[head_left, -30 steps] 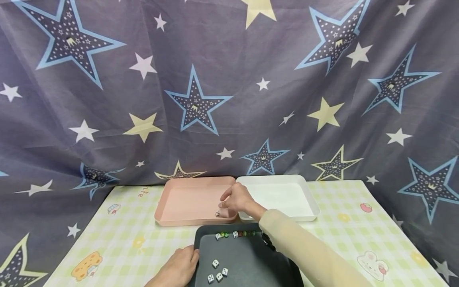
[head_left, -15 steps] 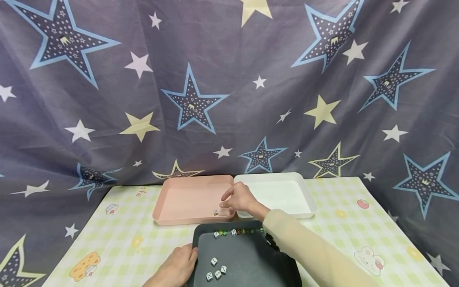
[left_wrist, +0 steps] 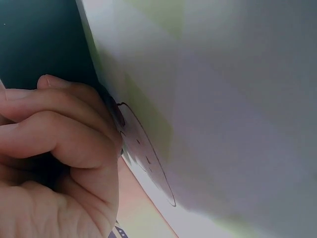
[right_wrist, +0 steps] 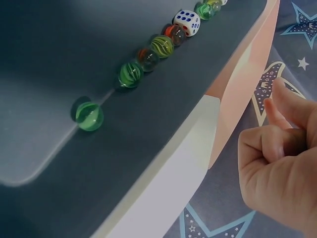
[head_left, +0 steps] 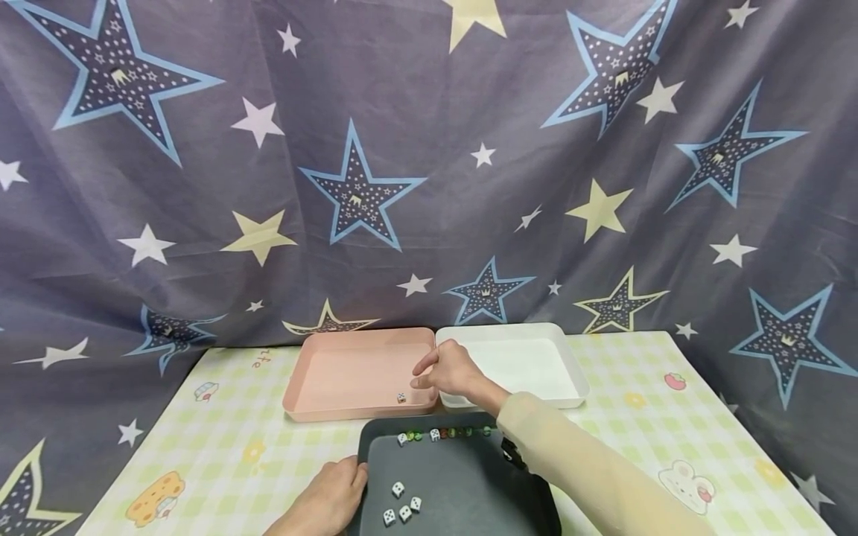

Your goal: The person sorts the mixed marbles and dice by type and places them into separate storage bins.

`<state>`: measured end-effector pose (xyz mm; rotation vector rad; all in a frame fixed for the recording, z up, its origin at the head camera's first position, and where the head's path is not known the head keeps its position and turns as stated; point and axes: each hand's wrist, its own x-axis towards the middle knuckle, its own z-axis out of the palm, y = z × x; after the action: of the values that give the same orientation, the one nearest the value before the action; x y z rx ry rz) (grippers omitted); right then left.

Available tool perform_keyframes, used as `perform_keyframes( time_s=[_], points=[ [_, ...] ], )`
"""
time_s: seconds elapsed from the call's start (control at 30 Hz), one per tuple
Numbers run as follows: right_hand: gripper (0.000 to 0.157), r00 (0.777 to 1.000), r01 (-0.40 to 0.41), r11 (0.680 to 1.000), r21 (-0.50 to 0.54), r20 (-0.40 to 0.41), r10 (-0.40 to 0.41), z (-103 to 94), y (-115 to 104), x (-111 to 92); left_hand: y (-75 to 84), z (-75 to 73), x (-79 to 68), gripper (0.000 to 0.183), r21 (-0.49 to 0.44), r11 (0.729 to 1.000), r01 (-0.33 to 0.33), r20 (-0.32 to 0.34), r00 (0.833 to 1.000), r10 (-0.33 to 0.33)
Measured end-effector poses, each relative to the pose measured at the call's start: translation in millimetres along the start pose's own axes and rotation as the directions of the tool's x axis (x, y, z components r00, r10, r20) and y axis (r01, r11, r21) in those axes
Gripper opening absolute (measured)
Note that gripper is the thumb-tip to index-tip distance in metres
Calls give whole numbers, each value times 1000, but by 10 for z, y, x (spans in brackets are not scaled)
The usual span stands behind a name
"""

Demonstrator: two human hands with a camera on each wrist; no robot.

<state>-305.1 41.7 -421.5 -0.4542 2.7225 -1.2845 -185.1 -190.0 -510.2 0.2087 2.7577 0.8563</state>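
Note:
My right hand (head_left: 454,370) hovers over the right side of the pink tray (head_left: 355,415), thumb and index finger apart, holding nothing. Just below its fingertips a white die (head_left: 401,397) lies in that tray. My left hand (head_left: 330,497) grips the left rim of the dark grey tray (head_left: 469,491), its fingers curled over the edge in the left wrist view. Several white dice (head_left: 405,514) sit toward the left of the grey tray. Along its far wall runs a line of glass marbles (right_wrist: 131,74) with a die (right_wrist: 187,23) among them; a green marble (right_wrist: 89,116) lies apart.
A white tray (head_left: 578,391) stands right of the pink one, partly behind my right forearm. The checked tablecloth (head_left: 221,447) carries printed figures. A star-patterned curtain (head_left: 429,208) hangs behind the table. The right sleeve (head_left: 590,469) crosses over the grey tray's right corner.
The head view has shifted slightly. My right forearm has moved a little right, uncovering a green marble by the grey tray's far wall. The left hand keeps its grip.

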Motion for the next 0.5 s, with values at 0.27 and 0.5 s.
perform_keyframes(
  time_s=[0.27, 0.5],
  points=[
    [13, 1000, 4, 1000, 21, 3, -5, -14, -19, -55, -50, 39, 45, 35, -2, 1000, 16, 3, 1000, -16],
    [16, 1000, 7, 1000, 17, 14, -7, -23, -17, -72, 5, 5, -4, 33, -12, 1000, -13, -10, 1000, 13]
  ],
)
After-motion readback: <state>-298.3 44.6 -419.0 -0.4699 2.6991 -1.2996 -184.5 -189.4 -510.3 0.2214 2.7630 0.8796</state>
